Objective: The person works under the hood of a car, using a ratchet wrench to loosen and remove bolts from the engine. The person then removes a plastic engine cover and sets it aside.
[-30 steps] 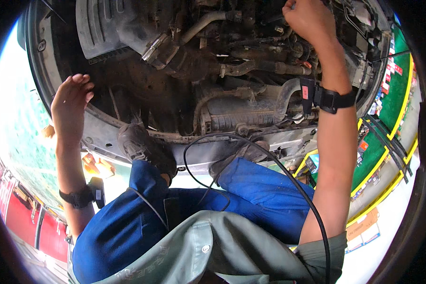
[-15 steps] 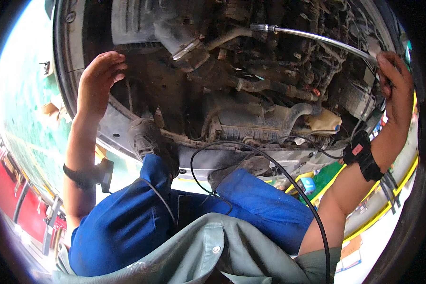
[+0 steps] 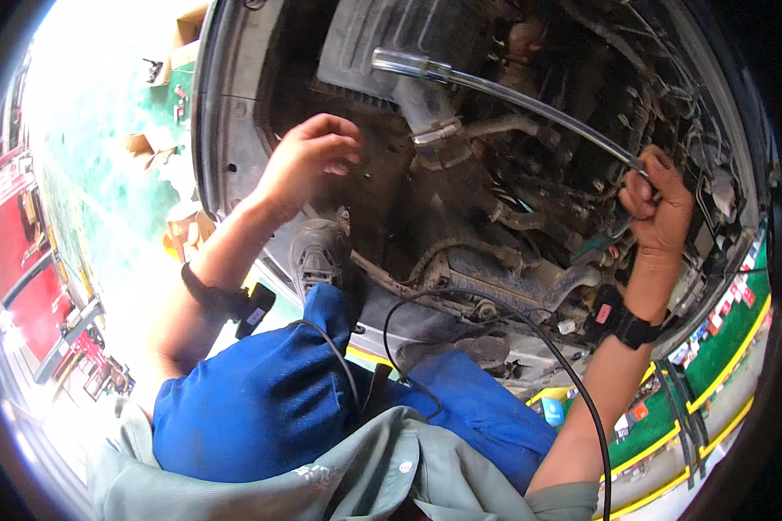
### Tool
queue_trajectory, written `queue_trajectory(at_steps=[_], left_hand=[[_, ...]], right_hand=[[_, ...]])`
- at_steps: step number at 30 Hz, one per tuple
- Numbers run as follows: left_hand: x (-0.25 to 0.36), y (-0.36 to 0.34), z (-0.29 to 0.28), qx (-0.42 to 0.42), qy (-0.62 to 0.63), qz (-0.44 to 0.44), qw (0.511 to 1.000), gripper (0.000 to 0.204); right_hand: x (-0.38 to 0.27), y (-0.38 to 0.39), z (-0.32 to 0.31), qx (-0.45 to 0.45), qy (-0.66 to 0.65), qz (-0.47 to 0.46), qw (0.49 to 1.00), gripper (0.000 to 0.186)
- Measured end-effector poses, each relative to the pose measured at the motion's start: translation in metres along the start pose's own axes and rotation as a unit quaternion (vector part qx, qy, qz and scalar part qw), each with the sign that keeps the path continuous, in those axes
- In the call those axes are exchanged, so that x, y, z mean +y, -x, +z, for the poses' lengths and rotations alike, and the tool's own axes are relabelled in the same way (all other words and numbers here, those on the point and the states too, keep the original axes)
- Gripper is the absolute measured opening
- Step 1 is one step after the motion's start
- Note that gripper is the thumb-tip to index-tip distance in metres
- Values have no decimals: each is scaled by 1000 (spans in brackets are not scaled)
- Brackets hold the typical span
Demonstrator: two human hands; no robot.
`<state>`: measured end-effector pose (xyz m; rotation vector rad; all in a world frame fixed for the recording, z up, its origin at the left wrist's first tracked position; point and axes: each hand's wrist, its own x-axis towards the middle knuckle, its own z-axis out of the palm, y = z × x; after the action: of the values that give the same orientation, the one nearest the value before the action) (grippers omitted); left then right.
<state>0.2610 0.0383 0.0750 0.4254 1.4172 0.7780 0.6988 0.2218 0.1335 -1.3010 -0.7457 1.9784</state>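
Observation:
My right hand (image 3: 659, 195) is closed around one end of a long chrome socket wrench (image 3: 539, 106). Its shaft slants up to the left across the open engine bay and ends in a thick cylindrical head (image 3: 398, 62). Held over the left part of the bay, my left hand (image 3: 317, 154) has loosely curled fingers, and nothing shows in it. Behind the wrench's head is a dusty ribbed cover (image 3: 343, 65). A clamped duct joint (image 3: 434, 132) lies between the left hand and the shaft.
My shoes, one a dark shoe (image 3: 315, 252), rest at the bay's front edge. A black cable (image 3: 543, 334) loops over my legs. Cardboard pieces (image 3: 150, 152) lie on the green floor at left. At right are yellow-edged shelves (image 3: 734, 356) with small items.
The view has shifted, with the bay's left edge now further right. The wrench's head has swung left and is nearer the ribbed cover. Both hands appear closer together.

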Motion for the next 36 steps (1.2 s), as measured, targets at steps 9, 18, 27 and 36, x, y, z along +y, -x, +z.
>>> queue_trajectory(at_steps=[9, 18, 27, 36], left_hand=[[11, 11, 50, -201, -44, 6, 979, 43], [-12, 19, 80, -233, -123, 11, 965, 35], [-18, 19, 73, -189, -150, -94, 966, 29], [-11, 2, 50, -136, -24, -9, 990, 18]], right_hand=[[86, -36, 107, -127, -193, 90, 969, 19], [120, -39, 177, -178, -284, 116, 935, 20], [113, -32, 173, -107, -264, 128, 950, 17], [61, -14, 107, -103, -204, 34, 973, 17]])
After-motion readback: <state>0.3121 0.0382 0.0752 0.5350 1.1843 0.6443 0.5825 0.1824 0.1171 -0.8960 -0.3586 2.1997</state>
